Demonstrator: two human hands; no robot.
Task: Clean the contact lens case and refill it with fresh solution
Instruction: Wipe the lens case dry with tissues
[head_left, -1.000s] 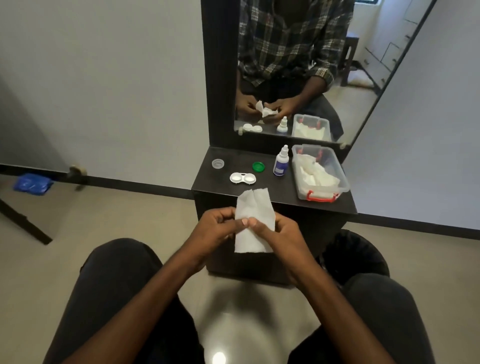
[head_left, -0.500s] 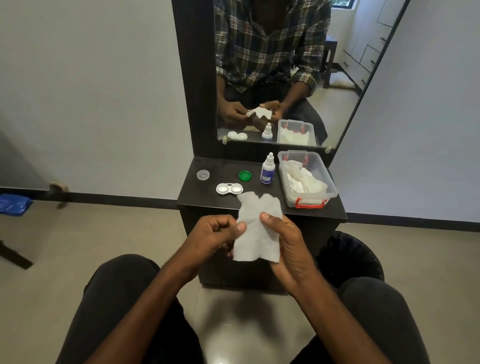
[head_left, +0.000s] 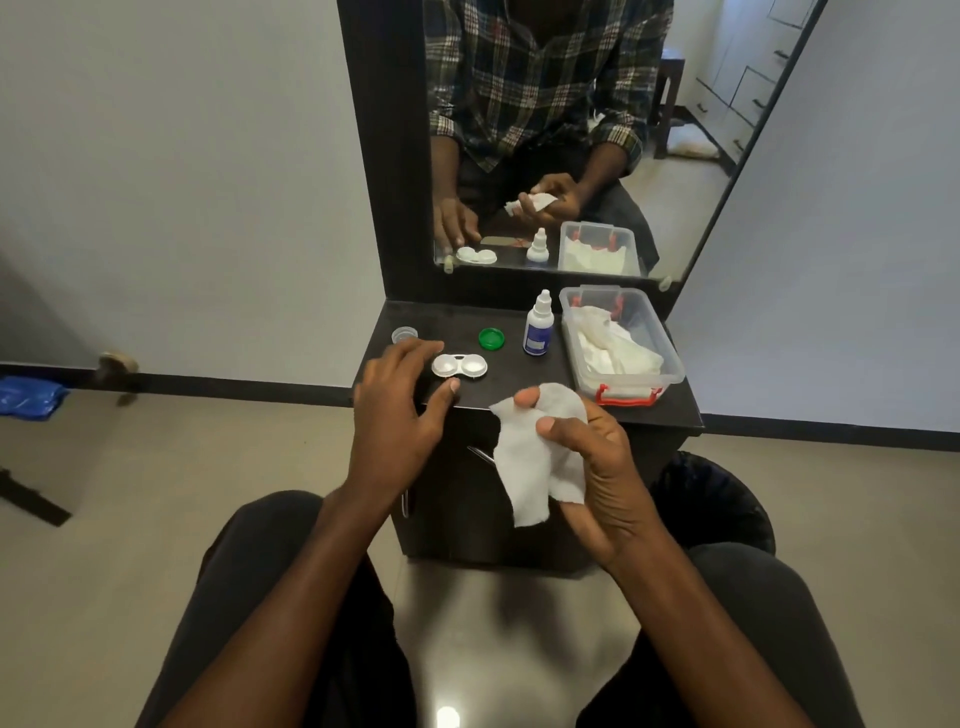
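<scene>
Lens case (head_left: 459, 365) open — green cap (head_left: 491, 338), solution bottle (head_left: 537, 325) behind it.

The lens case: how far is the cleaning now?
Done: both caps, green cap and clear cap, are off. In hand: right hand holds a tissue; left hand reaches for the lens case. Left: wiping, refilling from the bottle.

Pale walls (head_left: 182, 156), glossy beige floor (head_left: 156, 493), dark mirrored cabinet (head_left: 519, 493), perhaps drawers reflected.
</scene>
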